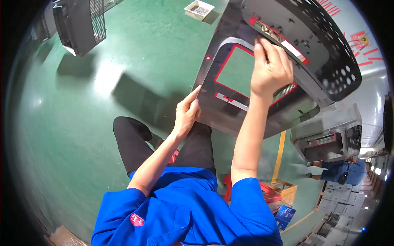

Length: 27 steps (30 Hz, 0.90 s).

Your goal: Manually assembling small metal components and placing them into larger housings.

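Housing (215, 112), dark grey metal, one: slanting before my knees, to the right; its cutouts edged in red.
Right hand (273, 69), mine: at the upper slot (278, 39), thumb and fingertips drawn together; whether they pinch anything, I cannot tell.
Left hand (188, 112), mine: at the housing's near-left edge, index extended and apart from the thumb, other fingers curled.
Tray (193, 14), white, small pieces inside: on the green floor (152, 49), beyond the housing.
Stool (271, 195), red: beside my right elbow.
Co-worker (353, 170), blue clothing: far right, near a second housing (316, 129).
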Each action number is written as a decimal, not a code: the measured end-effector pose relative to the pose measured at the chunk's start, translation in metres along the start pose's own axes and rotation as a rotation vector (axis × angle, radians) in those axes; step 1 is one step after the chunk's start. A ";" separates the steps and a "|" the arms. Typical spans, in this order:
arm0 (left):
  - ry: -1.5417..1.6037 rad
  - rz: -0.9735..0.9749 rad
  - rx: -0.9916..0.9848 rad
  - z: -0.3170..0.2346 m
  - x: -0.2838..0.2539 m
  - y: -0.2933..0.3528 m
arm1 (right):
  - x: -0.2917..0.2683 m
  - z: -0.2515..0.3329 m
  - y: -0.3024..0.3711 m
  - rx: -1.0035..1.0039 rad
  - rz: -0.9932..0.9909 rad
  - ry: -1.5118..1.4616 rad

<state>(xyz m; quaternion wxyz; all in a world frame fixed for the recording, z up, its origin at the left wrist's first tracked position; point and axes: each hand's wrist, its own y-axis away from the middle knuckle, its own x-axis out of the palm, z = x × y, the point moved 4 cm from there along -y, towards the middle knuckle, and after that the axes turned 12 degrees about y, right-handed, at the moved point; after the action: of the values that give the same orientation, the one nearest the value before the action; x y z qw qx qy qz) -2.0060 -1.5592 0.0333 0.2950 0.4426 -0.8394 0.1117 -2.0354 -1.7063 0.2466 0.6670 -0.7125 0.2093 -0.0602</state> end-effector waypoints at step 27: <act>0.277 -0.098 -0.213 0.064 -0.016 0.020 | -0.038 0.047 0.181 0.121 0.822 -0.661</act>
<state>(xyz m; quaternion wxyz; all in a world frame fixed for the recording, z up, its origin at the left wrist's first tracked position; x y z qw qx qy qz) -2.0401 -1.5655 -0.0259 0.4580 0.4298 -0.7752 0.0672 -2.0920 -1.6524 0.0729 0.7060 -0.5129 0.2459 0.4221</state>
